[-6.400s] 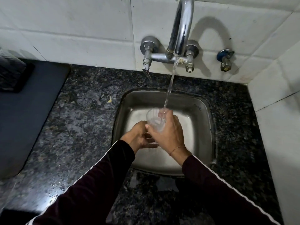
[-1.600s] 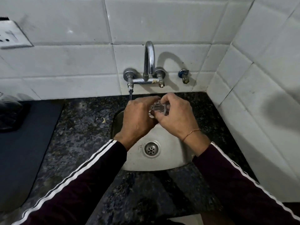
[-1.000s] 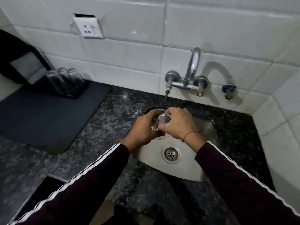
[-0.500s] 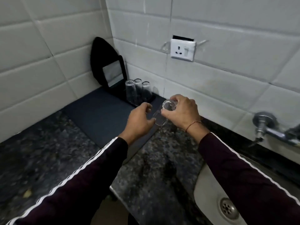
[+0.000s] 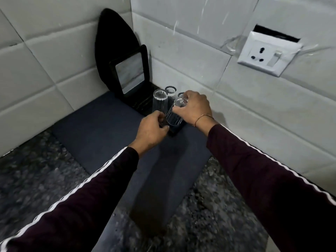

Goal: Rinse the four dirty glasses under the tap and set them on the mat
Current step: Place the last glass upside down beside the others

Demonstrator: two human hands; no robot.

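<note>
A clear ribbed glass (image 5: 175, 113) is tilted over the far part of the dark mat (image 5: 101, 131). My right hand (image 5: 193, 109) grips it around the rim, and my left hand (image 5: 151, 129) holds its lower end. Just behind it, three more clear glasses stand close together near the wall: one at the left (image 5: 160, 101), one behind (image 5: 170, 91), and one mostly hidden by my right hand (image 5: 180, 95). Whether the held glass touches the mat I cannot tell.
A black iron-shaped object (image 5: 116, 48) and a small black-framed mirror (image 5: 130, 72) lean in the tiled corner. A white wall socket (image 5: 264, 55) sits on the right wall. Speckled dark granite counter (image 5: 36, 180) surrounds the mat. The sink is out of view.
The view swung left from the sink to the mat corner. Both hands carried the glass from over the counter to just in front of the three standing glasses and lowered it.
</note>
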